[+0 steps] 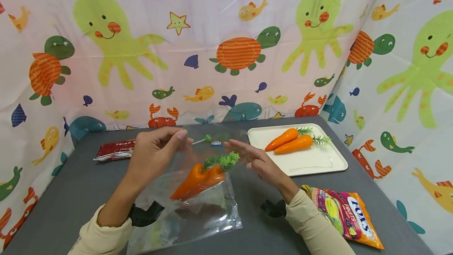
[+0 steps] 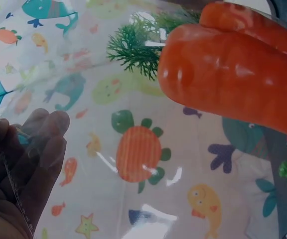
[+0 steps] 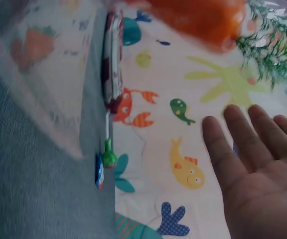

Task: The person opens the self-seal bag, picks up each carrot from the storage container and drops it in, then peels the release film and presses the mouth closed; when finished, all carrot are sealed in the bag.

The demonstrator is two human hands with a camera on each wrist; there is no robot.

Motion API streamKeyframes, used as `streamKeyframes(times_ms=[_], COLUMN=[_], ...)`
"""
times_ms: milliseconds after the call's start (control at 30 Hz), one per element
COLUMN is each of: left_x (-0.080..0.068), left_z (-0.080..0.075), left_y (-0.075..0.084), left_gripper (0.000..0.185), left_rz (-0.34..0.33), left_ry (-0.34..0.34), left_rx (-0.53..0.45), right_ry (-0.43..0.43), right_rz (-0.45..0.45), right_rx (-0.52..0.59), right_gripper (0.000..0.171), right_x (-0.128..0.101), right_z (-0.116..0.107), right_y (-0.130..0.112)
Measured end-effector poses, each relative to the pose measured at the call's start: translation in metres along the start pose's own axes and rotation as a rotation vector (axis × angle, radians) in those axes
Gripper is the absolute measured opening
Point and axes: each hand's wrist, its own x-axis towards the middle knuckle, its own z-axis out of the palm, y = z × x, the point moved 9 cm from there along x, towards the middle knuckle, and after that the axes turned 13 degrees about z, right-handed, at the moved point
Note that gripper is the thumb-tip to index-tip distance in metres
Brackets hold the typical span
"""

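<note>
A clear plastic bag [image 1: 184, 235] hangs above the table, with two orange carrots [image 1: 192, 182] with green leafy tops inside it. My left hand [image 1: 153, 150] pinches the bag's upper edge between thumb and fingers; the left wrist view shows the clear edge running down from those fingertips. Beside the bag's other side is my right hand [image 1: 263, 164], its fingers extended and gripping nothing. The right wrist view shows that palm [image 3: 265, 184] bare, below the leafy tops. Whether its fingertips touch the film I cannot tell.
A cream tray [image 1: 337, 164] bearing two more carrots [image 1: 293, 145] stands at the back right. Nearer lies a FOX'S candy packet [image 1: 347, 215]. A maroon packet [image 1: 115, 149] is at the back left; a green lollipop [image 1: 207, 139] and small blue wrapped item [image 1: 216, 143] lie behind the bag.
</note>
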Motion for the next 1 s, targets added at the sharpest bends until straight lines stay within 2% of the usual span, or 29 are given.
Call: streamKeyframes(times_ms=[100, 200, 333, 467, 567, 733, 1000], left_x=[0.001, 0.0, -0.005, -0.011, -0.013, -0.017, -0.017], left_z=[0.0, -0.001, -0.002, -0.006, -0.007, -0.007, -0.003], left_y=[0.0, -0.002, -0.006, -0.012, -0.015, -0.02, -0.022], left_gripper=[0.012, 0.012, 0.013, 0.016, 0.015, 0.012, 0.013], left_rz=[-0.002, -0.013, -0.046, -0.075, -0.092, -0.096, -0.096], left_ry=[0.003, -0.003, -0.016, -0.008, -0.002, 0.013, 0.023], left_rx=[-0.02, -0.037, -0.026, -0.049, -0.1, -0.149, -0.191], right_ry=[0.053, 0.154, 0.277, 0.311, 0.343, 0.461, 0.513], right_rz=[0.004, 0.044, 0.11, 0.133, 0.123, 0.082, 0.009], right_rx=[0.006, -0.076, -0.107, -0.097, -0.121, -0.14, -0.115], right_gripper=[0.048, 0.038, 0.035, 0.036, 0.035, 0.031, 0.025], right_x=[0.002, 0.002, -0.001, 0.001, 0.001, -0.008, -0.019], right_z=[-0.002, -0.009, -0.02, -0.024, -0.028, -0.04, -0.052], right_y=[-0.003, -0.003, -0.003, -0.006, -0.015, -0.034, -0.055])
